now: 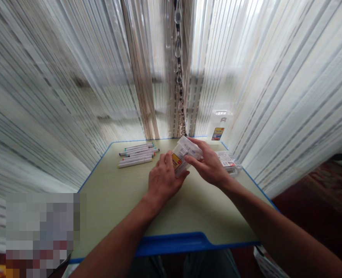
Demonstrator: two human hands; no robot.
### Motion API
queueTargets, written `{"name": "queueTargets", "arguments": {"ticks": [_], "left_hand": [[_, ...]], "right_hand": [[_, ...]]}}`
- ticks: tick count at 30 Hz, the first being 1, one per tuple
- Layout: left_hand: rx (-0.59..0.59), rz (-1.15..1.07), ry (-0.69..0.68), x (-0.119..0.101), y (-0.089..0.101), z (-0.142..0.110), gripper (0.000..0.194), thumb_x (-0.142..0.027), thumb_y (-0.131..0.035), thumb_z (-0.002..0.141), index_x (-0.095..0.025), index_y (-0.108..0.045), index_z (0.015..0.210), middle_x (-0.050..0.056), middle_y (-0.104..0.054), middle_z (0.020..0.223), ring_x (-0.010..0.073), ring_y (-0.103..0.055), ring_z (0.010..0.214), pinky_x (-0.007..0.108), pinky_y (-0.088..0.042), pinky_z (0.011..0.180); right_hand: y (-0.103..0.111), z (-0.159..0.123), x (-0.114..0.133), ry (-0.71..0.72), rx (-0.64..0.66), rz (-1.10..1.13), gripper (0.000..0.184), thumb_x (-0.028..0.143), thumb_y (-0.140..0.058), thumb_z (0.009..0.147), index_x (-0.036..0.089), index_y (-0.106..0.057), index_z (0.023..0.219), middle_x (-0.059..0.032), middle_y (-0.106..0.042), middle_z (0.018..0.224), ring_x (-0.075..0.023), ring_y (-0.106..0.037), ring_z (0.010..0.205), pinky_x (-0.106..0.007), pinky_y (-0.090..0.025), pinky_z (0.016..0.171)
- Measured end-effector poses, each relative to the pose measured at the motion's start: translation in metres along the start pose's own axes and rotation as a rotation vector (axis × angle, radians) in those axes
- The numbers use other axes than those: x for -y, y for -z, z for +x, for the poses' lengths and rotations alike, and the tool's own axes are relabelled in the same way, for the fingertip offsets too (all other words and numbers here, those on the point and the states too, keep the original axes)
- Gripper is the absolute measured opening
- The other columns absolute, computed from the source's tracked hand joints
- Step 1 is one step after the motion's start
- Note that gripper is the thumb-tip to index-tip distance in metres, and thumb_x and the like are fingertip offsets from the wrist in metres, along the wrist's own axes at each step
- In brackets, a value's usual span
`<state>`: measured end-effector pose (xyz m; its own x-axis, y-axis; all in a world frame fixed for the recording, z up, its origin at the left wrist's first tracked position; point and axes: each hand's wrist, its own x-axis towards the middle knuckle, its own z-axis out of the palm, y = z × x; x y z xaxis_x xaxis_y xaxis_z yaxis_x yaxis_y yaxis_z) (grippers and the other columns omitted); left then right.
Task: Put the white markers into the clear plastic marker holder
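Both hands are on a clear plastic case (183, 150) w/ a yellow label, held up tilted over the middle of the table (101, 212). L hand (165, 177) grips its lower-left end, fingers curled together over the side, thumb underneath. R hand (210, 162) pinches the other end, thumb on the front face, index along the top edge; can't tell how its other fingers sit, prob. behind the case.

Markers (138, 155) lie in a loose bunch at back L (white barrels, colored ends). At back R a clear box (220, 125) stands upright w/ a similar label; nearer, more clear plastic packaging (230, 162) lies flat, just beyond the R wrist.
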<state>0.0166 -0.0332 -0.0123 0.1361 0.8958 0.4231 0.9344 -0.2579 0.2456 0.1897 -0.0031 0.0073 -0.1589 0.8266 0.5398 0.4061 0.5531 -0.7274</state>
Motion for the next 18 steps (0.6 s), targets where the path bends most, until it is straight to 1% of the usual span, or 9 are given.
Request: {"name": "queueTargets", "arguments": {"ticks": [3,6,8,10,11,14,16,18], "left_hand": [[0.001,-0.042,0.003,-0.002,0.002,0.0,0.077,-0.062,-0.063,0.089,-0.011,-0.04,0.141,0.023,-0.057,0.135,0.0354,-0.068,0.107,0.045,-0.057,0.083],[0.022,-0.144,-0.008,-0.003,0.008,-0.001,0.074,-0.06,-0.062,0.088,-0.012,-0.041,0.141,0.02,-0.059,0.131,0.0364,-0.067,0.108,0.049,-0.057,0.086],[0.041,-0.245,-0.026,-0.003,0.013,-0.001,0.077,-0.061,-0.063,0.086,-0.013,-0.041,0.142,0.02,-0.059,0.132,0.0377,-0.065,0.112,0.052,-0.055,0.091],[0.074,-0.388,-0.039,-0.002,0.016,0.0,0.08,-0.063,-0.064,0.085,-0.015,-0.04,0.144,0.02,-0.059,0.135,0.0381,-0.064,0.116,0.053,-0.053,0.095],[0.102,-0.489,-0.039,-0.001,0.017,0.0,0.079,-0.063,-0.063,0.086,-0.016,-0.039,0.146,0.019,-0.06,0.134,0.0369,-0.064,0.115,0.052,-0.054,0.095],[0.197,-0.864,0.006,0.005,0.015,0.002,0.071,-0.054,-0.054,0.093,-0.019,-0.034,0.151,0.016,-0.061,0.132,0.0287,-0.07,0.099,0.044,-0.058,0.084],[0.212,-1.046,0.039,0.009,0.012,0.004,0.069,-0.046,-0.053,0.093,-0.021,-0.032,0.154,0.017,-0.054,0.141,0.0257,-0.069,0.095,0.041,-0.059,0.078],[0.199,-1.13,0.042,0.012,0.009,0.006,0.072,-0.038,-0.057,0.088,-0.025,-0.033,0.155,0.017,-0.044,0.153,0.027,-0.067,0.102,0.04,-0.059,0.079]], "right_hand": [[0.002,0.0,0.0,-0.033,0.008,0.022,0.056,0.037,-0.069,0.086,0.017,-0.056,0.136,-0.0156,-0.062,0.125,-0.0312,-0.063,0.106,-0.048,-0.055,0.087],[0.005,0.001,-0.001,-0.103,0.013,0.033,0.053,0.037,-0.069,0.085,0.018,-0.053,0.132,-0.0112,-0.066,0.109,-0.0266,-0.064,0.088,-0.042,-0.054,0.074],[0.009,0.002,-0.004,-0.127,0.03,0.096,0.05,0.037,-0.069,0.085,0.02,-0.051,0.128,-0.0076,-0.066,0.1,-0.0239,-0.063,0.081,-0.038,-0.053,0.069],[0.012,0.003,-0.008,-0.116,0.064,0.196,0.048,0.037,-0.069,0.085,0.021,-0.051,0.126,-0.006,-0.066,0.1,-0.0228,-0.062,0.082,-0.037,-0.052,0.07],[0.013,0.004,-0.011,-0.104,0.083,0.243,0.046,0.037,-0.069,0.085,0.021,-0.051,0.124,-0.0058,-0.066,0.102,-0.0226,-0.062,0.084,-0.037,-0.052,0.072],[0.016,0.006,-0.015,-0.085,0.13,0.333,0.043,0.035,-0.07,0.083,0.021,-0.054,0.121,-0.0058,-0.065,0.105,-0.0229,-0.061,0.091,-0.038,-0.051,0.079],[0.016,0.006,-0.015,-0.089,0.167,0.395,0.041,0.035,-0.07,0.082,0.021,-0.055,0.118,-0.0054,-0.064,0.103,-0.0234,-0.061,0.094,-0.039,-0.051,0.081],[0.016,0.005,-0.012,-0.103,0.226,0.472,0.04,0.034,-0.071,0.081,0.021,-0.056,0.116,-0.0044,-0.064,0.099,-0.0235,-0.061,0.094,-0.038,-0.051,0.08]]}}
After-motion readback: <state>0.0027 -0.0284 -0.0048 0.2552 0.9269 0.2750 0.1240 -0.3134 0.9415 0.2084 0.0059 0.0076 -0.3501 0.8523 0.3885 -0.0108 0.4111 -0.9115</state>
